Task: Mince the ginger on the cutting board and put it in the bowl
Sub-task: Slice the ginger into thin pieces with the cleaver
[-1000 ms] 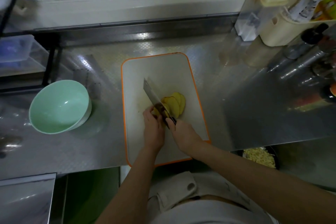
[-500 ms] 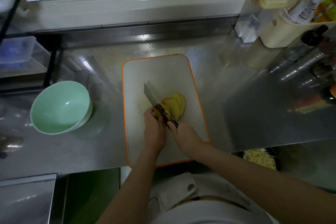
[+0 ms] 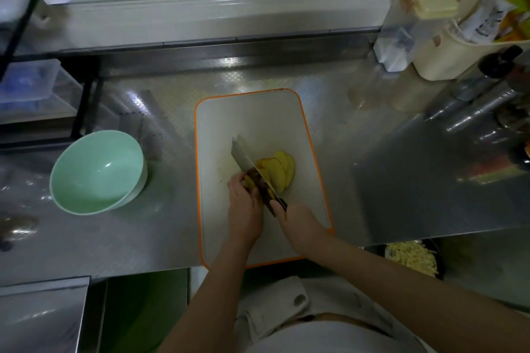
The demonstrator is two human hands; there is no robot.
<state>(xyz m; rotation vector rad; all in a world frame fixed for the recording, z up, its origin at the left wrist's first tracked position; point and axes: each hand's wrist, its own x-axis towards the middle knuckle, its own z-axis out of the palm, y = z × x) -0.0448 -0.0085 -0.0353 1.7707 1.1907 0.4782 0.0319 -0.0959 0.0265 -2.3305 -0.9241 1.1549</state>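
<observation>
Two hands are at work over the near half of the cutting board point(image 3: 252, 117). The right hand point(image 3: 301, 226) is wrapped round the handle of the cleaver point(image 3: 242, 157), with one finger lying forward at the heel of the blade. The left hand point(image 3: 243, 212) has its fingers curled down onto the uncut ginger piece point(image 3: 250, 183), holding it against the board directly beside the blade's left face.

The blade's long axis runs on a diagonal: handle near and right, tip far and left. The cut ginger slices point(image 3: 282, 169) lie fanned and overlapping on the right side of the blade.

Judgement: the step in hand is slicing, and mincing proper is not yet begun. The next cut requires the blade parallel to the left fingertips, which sit just beside the edge; this is the hazard point.

The bowl point(image 3: 86, 157) stands on the steel counter point(image 3: 172, 223), well apart to the left of the board and nearer the left hand. No ginger is visible in it.
</observation>
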